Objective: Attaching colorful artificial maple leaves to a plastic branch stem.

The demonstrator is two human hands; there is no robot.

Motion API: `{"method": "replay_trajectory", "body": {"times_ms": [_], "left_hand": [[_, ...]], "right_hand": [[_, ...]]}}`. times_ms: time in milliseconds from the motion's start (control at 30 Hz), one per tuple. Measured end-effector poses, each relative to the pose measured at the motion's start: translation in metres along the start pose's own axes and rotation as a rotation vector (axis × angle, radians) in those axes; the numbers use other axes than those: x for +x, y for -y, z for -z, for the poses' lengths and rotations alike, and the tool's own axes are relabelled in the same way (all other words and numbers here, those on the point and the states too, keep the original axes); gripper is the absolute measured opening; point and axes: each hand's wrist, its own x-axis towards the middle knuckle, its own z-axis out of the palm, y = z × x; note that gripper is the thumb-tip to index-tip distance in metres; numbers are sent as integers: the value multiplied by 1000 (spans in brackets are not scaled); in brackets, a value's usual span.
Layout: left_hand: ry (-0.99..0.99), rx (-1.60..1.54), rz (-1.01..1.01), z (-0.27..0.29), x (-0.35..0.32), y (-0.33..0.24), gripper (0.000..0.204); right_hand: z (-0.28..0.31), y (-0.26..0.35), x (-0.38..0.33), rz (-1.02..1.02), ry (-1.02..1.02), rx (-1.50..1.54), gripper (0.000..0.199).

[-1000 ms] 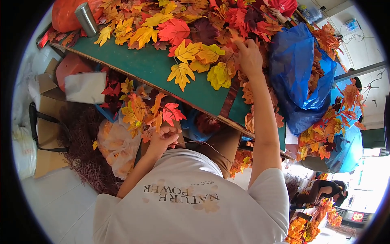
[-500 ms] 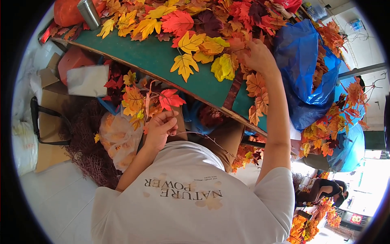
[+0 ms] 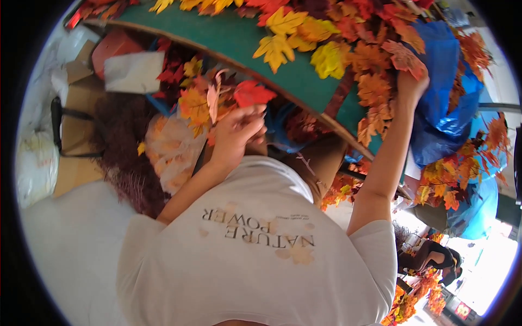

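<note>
My left hand (image 3: 237, 135) is closed around a thin artificial branch above my lap. A bright red maple leaf (image 3: 254, 94) and a pale pinkish leaf or stem tip (image 3: 212, 101) stand out beyond its fingers. The branch's bare twig end (image 3: 306, 164) shows over my trousers. At the right side of the table, my right hand (image 3: 412, 86) pinches an orange-red artificial maple leaf (image 3: 405, 57), its fingertips partly hidden by the leaf. Orange leaves (image 3: 373, 89) lie close to its left, and a blue plastic bag (image 3: 435, 81) is just behind it.
Yellow leaves (image 3: 280, 41) and a heap of red ones cover the far part of the green table (image 3: 217, 41). Beneath its edge are a clear bag of orange leaves (image 3: 173, 144), dark twigs (image 3: 128, 146) and a cardboard box (image 3: 79, 130). Another person (image 3: 435, 258) sits far right.
My right hand has come away from the leaf heap, rightward and nearer, with an orange-red leaf in it. The left hand still grips the branch. The whole view has shifted.
</note>
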Motion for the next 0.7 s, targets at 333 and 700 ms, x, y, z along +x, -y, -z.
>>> {"method": "replay_trajectory", "body": {"times_ms": [333,700], "left_hand": [[130,-97,-174,-26,-1,-5,51],[128,-128,-142,-33,3,1,54]], "right_hand": [[-160,77,-165,-889,-191,657,17],[-178,73,-190,-1056,-266,992,16]]}}
